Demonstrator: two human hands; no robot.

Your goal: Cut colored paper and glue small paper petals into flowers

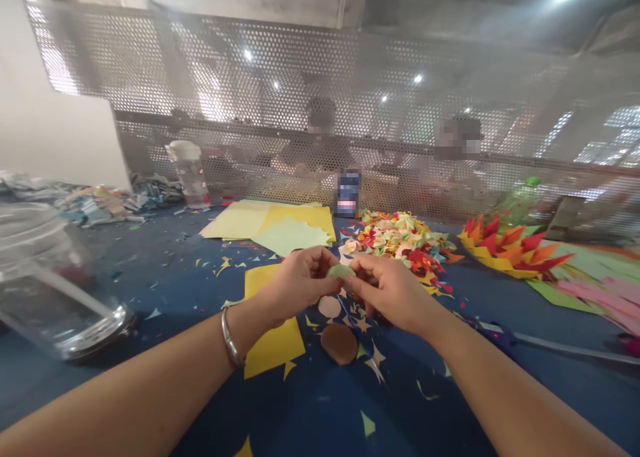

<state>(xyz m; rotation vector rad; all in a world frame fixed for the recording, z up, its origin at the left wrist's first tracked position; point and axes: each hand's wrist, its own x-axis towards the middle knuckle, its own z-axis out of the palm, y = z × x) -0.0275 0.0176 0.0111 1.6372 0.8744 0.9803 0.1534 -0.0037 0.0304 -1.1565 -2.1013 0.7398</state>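
Pinching: both hands have hold of 1 pale green paper piece, up above the middle of the desk.
Left hand: closed, thumb and fingers nipping the piece's left end.
Right hand: closed too, nipping the right end; can't tell what its lower fingers are doing.
Handling, imo: looks like thin paper, so probably featherlight, bendy, not slippery, and easy to crease or tear.
Where to grab: I'd go light at the rim, 1 thumb-and-finger pinch per end, and not squash the middle.
Brown disc: lying on the desk, on the near-edge side of the hands.
Yellow sheet: just left of the disc, the left arm crossing over it.
Flower heap: colorful pile past the right hand, toward the desk's far edge.
Phone: propped near that far edge, left of the heap.
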